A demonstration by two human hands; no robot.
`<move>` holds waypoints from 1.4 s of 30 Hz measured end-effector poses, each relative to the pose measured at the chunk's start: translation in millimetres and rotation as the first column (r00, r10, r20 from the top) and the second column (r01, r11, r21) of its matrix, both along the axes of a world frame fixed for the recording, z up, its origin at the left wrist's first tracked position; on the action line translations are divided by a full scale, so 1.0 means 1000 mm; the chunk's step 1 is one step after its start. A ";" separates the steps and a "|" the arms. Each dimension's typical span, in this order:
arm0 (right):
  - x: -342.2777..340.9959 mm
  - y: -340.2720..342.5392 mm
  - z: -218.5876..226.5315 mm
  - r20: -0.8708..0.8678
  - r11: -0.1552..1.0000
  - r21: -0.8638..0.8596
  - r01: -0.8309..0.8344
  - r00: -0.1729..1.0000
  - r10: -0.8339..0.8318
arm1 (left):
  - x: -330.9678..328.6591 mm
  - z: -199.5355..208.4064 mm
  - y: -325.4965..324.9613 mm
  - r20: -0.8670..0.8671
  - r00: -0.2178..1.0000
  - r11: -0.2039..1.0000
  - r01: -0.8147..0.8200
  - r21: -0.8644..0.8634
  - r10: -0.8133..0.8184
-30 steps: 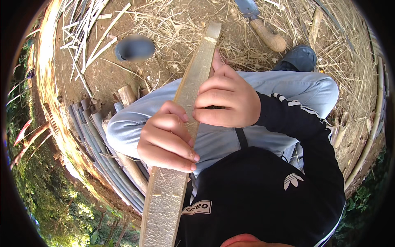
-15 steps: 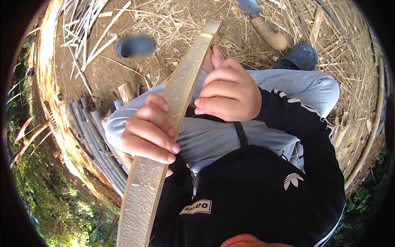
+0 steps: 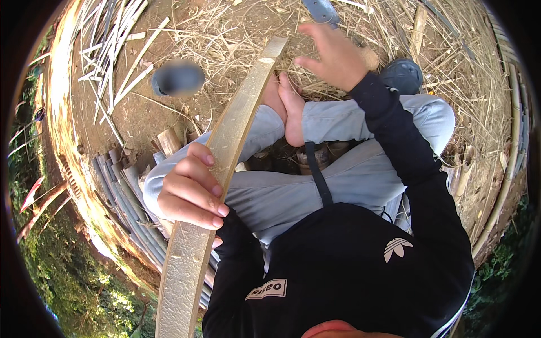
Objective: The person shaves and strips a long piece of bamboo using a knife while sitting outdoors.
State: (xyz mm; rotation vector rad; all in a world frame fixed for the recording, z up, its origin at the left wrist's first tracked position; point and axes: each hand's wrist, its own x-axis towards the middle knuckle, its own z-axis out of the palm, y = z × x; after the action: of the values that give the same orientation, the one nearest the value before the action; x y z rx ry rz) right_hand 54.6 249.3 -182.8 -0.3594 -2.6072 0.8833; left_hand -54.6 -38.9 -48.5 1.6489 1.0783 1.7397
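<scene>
A long split bamboo strip (image 3: 239,115) runs from the bottom edge up past my crossed legs, its pale inner face upward and its far end narrowing. My left hand (image 3: 191,186) is wrapped around it at about mid-length, fingers over the near edge. My right hand (image 3: 332,56) is stretched out beyond my feet with thumb and fingers apart, holding nothing. Just past it lies a knife (image 3: 321,10) on the ground; the hand covers much of its wooden handle, whose rounded end shows beside the wrist.
Thin pale bamboo slivers (image 3: 115,42) are piled at the far left. A dark shoe (image 3: 177,78) lies left of my feet and another shoe (image 3: 401,76) to the right. Bamboo poles (image 3: 127,194) lie beside my left knee. Straw-like shavings (image 3: 225,39) cover the dirt.
My right hand has left its place beside the strip, moved away toward the knife and opened. My left hand keeps hold of the bamboo strip, shifted slightly left.
</scene>
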 end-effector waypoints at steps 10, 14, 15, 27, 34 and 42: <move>-0.001 -0.051 -0.005 0.073 0.930 -0.132 -0.342 0.933 0.353 | 0.002 -0.002 0.000 0.021 0.999 0.999 -0.028 0.021 0.028; 0.002 -0.050 0.020 -0.126 0.840 -0.117 -0.530 0.847 0.517 | -0.003 -0.001 -0.004 0.006 1.000 1.000 0.000 0.006 0.000; 0.004 -0.051 0.029 -0.167 0.808 -0.110 -0.578 0.813 0.558 | -0.004 -0.001 -0.005 0.008 1.000 1.000 0.003 0.010 -0.003; 0.011 -0.054 0.064 -0.346 0.808 -0.237 -0.540 0.824 0.449 | 0.000 -0.001 -0.002 0.006 0.999 0.999 -0.033 -0.023 0.033; 0.008 -0.044 0.046 -0.031 0.972 -0.209 -0.108 0.994 0.104 | 0.004 -0.005 0.001 0.061 0.997 0.997 -0.050 0.057 0.046; 0.010 -0.063 0.039 0.042 0.904 -0.315 -0.288 0.948 0.317 | 0.006 -0.003 0.007 0.026 0.999 0.998 -0.029 0.047 0.028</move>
State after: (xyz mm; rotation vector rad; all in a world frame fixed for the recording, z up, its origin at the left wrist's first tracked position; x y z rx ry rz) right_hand 64.3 185.8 -143.6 -0.0701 -2.6539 1.4157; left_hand -48.5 -32.0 -52.0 1.6432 1.0620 1.8121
